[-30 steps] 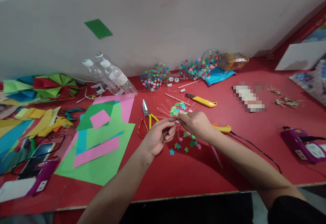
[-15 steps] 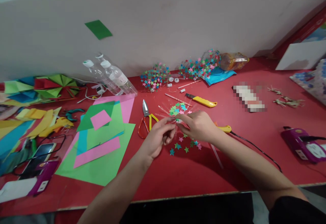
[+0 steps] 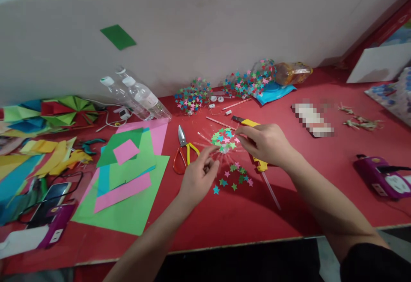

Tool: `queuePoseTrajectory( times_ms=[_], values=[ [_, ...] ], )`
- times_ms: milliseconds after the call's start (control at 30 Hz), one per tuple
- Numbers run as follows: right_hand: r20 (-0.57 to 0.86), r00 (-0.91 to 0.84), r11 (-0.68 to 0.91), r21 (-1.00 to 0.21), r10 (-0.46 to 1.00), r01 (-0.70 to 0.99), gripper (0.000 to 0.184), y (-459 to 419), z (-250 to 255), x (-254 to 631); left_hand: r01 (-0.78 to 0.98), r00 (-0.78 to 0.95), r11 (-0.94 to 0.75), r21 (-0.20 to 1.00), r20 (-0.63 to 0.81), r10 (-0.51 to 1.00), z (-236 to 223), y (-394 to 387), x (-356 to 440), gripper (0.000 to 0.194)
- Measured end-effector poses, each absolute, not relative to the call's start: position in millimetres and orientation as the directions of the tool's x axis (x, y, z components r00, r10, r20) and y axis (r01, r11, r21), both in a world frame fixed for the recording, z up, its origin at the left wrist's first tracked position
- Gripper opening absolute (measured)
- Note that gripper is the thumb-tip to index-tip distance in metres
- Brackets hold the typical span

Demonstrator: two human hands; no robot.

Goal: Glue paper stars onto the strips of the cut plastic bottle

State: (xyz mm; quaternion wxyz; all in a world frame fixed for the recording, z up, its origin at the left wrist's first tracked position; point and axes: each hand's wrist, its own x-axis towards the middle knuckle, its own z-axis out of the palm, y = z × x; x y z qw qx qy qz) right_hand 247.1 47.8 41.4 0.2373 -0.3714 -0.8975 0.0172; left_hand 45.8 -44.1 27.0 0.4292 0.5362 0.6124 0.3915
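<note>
A clear plastic piece with thin strips fanned out [image 3: 224, 149] lies mid-table, its centre covered with green, blue and pink paper stars [image 3: 225, 135]. My left hand [image 3: 201, 173] is at its near left side, index finger stretched to its edge. The thumb is apart from that finger and the other fingers are curled; I see nothing held. At the right side of the piece is my right hand [image 3: 268, 143], its thumb and index finger pinched together beside a pink star. What the pinch holds, if anything, is too small to tell. Loose paper stars [image 3: 234, 179] lie nearer me.
Red-and-yellow-handled pliers [image 3: 184, 149] lie left of the piece. A yellow cutter [image 3: 248, 122] and yellow glue gun [image 3: 260, 165] are partly behind my right hand. Coloured paper sheets [image 3: 150, 205] spread at left. Plastic bottles [image 3: 149, 100] and star-covered clear objects [image 3: 192, 98] stand behind.
My right hand has moved right, away from my left hand, uncovering the middle of the plastic piece. My left hand has shifted slightly left and now extends its index finger.
</note>
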Motion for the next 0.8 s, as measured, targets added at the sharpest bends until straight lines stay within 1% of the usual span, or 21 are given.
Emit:
queuePoseTrajectory(
  times_ms=[100, 200, 300, 367, 500, 633, 700, 800],
  values=[
    [0.222, -0.75, 0.782, -0.163, 0.623, 0.601, 0.029, 47.6, 43.2, 247.3, 0.446, -0.075, 0.058, 0.893, -0.027, 0.997, 24.5, -45.8, 49.0, 0.038],
    [0.106, -0.784, 0.788, -0.158, 0.612, 0.594, 0.031, 46.8, 41.8, 244.8, 0.541, -0.07, 0.035, 0.84, 0.004, 0.998, 20.9, -47.2, 48.0, 0.035],
    [0.067, -0.773, 0.772, -0.155, 0.631, 0.617, 0.031, 46.2, 42.0, 243.6, 0.635, -0.041, 0.006, 0.773, 0.026, 0.999, 19.2, -48.9, 45.1, 0.033],
    [0.058, -0.767, 0.765, -0.155, 0.639, 0.625, 0.031, 45.8, 43.5, 244.2, 0.668, -0.033, -0.014, 0.744, 0.048, 0.998, 20.0, -48.8, 44.8, 0.035],
    [0.061, -0.765, 0.762, -0.161, 0.642, 0.627, 0.029, 44.9, 46.3, 244.6, 0.696, -0.005, -0.034, 0.718, 0.052, 0.999, 22.9, -41.9, 51.3, 0.04],
    [0.02, -0.755, 0.748, -0.149, 0.656, 0.647, 0.023, 45.0, 47.4, 243.3, 0.702, 0.006, -0.052, 0.711, 0.067, 0.998, 20.2, -33.5, 57.9, 0.037],
    [-0.008, -0.743, 0.735, -0.138, 0.67, 0.664, 0.02, 45.6, 48.4, 243.3, 0.76, 0.019, -0.071, 0.646, 0.087, 0.996, 17.0, -32.8, 57.8, 0.037],
    [-0.016, -0.734, 0.726, -0.131, 0.679, 0.675, 0.02, 46.0, 50.1, 243.9, 0.88, 0.07, -0.105, 0.464, 0.091, 0.993, 13.2, -34.7, 55.2, 0.041]
  ],
)
